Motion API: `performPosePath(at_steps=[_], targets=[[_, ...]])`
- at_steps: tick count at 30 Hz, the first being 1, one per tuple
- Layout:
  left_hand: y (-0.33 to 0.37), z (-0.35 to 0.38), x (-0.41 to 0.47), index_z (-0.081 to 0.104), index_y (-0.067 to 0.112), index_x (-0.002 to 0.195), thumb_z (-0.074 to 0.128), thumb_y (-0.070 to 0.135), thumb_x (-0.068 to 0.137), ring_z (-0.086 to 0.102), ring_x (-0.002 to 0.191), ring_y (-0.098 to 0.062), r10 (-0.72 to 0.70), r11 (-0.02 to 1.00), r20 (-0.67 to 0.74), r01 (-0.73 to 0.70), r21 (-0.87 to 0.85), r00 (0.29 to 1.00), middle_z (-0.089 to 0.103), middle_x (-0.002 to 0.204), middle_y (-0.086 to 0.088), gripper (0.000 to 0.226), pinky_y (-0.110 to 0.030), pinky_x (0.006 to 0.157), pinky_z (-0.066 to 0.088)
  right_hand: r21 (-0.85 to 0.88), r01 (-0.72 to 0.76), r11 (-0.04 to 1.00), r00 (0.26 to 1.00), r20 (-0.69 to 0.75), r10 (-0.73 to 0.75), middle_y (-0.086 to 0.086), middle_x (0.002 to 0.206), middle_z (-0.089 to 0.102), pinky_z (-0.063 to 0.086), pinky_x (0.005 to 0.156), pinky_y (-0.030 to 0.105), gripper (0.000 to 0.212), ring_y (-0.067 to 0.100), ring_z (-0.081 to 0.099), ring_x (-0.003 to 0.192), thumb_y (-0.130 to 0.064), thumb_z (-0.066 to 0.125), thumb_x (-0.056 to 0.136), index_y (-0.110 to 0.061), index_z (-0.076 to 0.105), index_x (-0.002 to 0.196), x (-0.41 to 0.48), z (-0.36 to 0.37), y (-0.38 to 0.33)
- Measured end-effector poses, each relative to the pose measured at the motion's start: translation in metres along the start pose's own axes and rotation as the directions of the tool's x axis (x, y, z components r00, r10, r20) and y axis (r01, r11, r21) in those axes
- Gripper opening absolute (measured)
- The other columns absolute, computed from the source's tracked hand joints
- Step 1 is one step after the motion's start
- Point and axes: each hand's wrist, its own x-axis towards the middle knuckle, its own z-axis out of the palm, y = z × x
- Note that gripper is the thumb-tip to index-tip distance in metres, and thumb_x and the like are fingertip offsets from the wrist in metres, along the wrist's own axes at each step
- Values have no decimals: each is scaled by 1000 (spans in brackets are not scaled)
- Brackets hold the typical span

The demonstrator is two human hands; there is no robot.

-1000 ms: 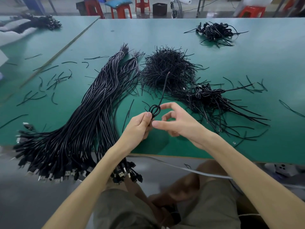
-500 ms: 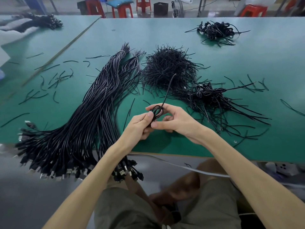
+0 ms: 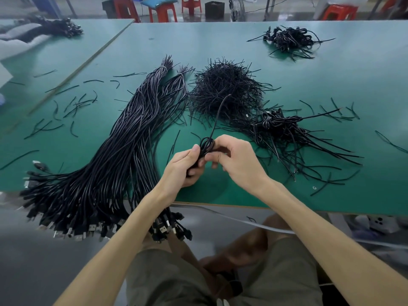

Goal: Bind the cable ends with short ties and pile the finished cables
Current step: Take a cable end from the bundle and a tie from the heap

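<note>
Left hand (image 3: pixel 185 167) and right hand (image 3: pixel 239 162) both pinch a coiled cable (image 3: pixel 206 145) over the green table (image 3: pixel 209 43).

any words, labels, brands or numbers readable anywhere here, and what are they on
None can be read in this view.
Cable plugs at the near table edge: any marks too small to read.
White object under the table at right: dark marks, too blurred to read.
Black box on the far floor: no label visible.

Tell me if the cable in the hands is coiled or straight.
Coiled: the cable shows small loops pinched between the left hand and right hand, one strand sticking up.
</note>
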Motion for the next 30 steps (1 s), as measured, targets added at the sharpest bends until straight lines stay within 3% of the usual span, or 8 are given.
performPosePath(at_steps=[4,7,13,18,23,25,27,30], targets=[[0,-2,0,52,22,72,37,45,110,22,47,-9,8,1000,17,-8,-11,1000,31,61,6,46,-15,39,22,-46,42,998,995,-83,-46,7,80,69,48,66,25,14,19,60,59,-2,70,91,-2,64,79,-4,7,-2],[0,-1,-1,55,20,76,34,44,111,25,48,-11,25,999,21,-26,48,999,37,60,6,48,-19,41,21,-95,59,994,986,-151,-73,1,72,59,42,63,21,20,15,56,58,-4,69,93,-2,58,76,-8,11,0],[-1,11,-2,60,9,85,35,25,112,52,46,-13,211,940,-45,-190,282,976,60,65,-2,40,-26,41,39,-301,130,945,978,-119,-173,2,79,56,47,69,40,21,23,54,69,-14,68,96,-6,60,78,-9,0,-4],[0,2,-2,66,7,123,54,33,100,68,74,-11,167,971,-98,-146,190,981,71,87,-6,37,-24,68,53,-464,195,864,975,-1,-221,-2,81,53,47,67,42,22,21,50,69,-23,63,100,-9,61,83,-10,-11,-12],[1,-5,-3,59,9,138,49,-2,104,67,76,-23,107,994,-39,-108,-16,993,65,113,-19,37,-29,69,55,-303,118,946,988,-55,-141,-3,74,56,43,65,29,23,15,52,65,-19,67,98,-8,63,78,-9,-11,-14],[3,-11,-5,54,19,146,55,-10,99,72,87,-27,166,984,-18,-165,74,986,63,127,-15,55,-35,76,59,-183,49,982,994,-88,-66,-6,68,58,45,61,31,23,18,55,58,-19,67,98,-8,64,78,-10,-8,-14],[9,-14,-8,50,32,149,74,5,90,70,109,-22,265,931,-2,-255,261,964,60,136,-1,69,-31,91,57,-3,-26,1000,995,-91,26,-4,64,61,45,56,30,24,19,55,52,-19,66,99,-6,65,78,-11,-4,-14],[15,-9,-10,62,24,139,76,24,87,58,129,-19,445,771,64,-419,480,893,57,141,4,54,-27,100,51,164,-100,981,991,-72,113,11,63,60,44,54,29,27,20,52,53,-17,64,100,-3,63,77,-13,2,-17]])
